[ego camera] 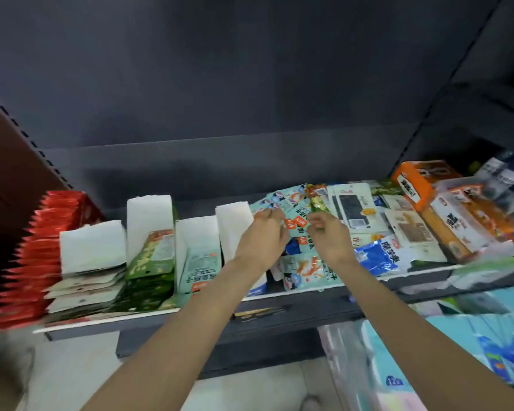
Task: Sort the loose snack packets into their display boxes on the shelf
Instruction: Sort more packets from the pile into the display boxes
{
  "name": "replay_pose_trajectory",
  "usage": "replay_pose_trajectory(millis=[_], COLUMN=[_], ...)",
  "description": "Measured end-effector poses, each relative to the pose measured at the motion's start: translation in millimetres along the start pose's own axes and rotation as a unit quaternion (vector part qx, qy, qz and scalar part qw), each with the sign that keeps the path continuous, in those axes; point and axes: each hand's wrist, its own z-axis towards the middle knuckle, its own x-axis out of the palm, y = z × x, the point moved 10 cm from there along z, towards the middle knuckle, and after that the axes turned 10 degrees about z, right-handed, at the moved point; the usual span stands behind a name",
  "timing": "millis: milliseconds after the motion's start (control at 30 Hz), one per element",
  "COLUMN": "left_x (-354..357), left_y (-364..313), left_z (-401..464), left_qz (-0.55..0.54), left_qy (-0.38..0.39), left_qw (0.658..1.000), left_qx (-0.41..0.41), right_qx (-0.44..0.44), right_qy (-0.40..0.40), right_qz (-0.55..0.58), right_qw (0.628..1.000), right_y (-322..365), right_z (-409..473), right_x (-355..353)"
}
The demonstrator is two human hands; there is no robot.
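Observation:
Both my hands reach into a heap of loose pale-green snack packets on the dark shelf. My left hand pinches the edge of a pale-green packet with orange labels. My right hand grips the same packet from its right side, fingers curled. To the left stand white display boxes: one with pale-green packets, one with green packets, one with whitish packets. A further white box sits just left of my left hand, its contents hidden.
Red packets fill the far left of the shelf. Right of the heap lie a white packet with a dark window, a blue packet, beige packets and orange boxes. Pastel goods fill the lower right.

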Motion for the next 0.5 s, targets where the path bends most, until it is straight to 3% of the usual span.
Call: replay_pose_trajectory(millis=[167, 367, 500], left_x=[91.2, 148.5, 152.8], left_y=[-5.4, 8.3, 9.6], left_z=[43.1, 55.4, 55.8], left_qz=[0.022, 0.088, 0.077], left_qy=[0.122, 0.2, 0.202], left_qw=[0.989, 0.968, 0.967], left_qx=[-0.082, -0.12, -0.137], right_qx=[0.036, 0.052, -0.033], right_qy=[0.033, 0.097, 0.079], right_qz=[-0.081, -0.208, -0.295], right_qw=[0.995, 0.972, 0.952], right_y=[-79.8, -127.1, -110.5], right_z=[51.7, 91.1, 87.7], right_x=[-48.6, -47.1, -36.6])
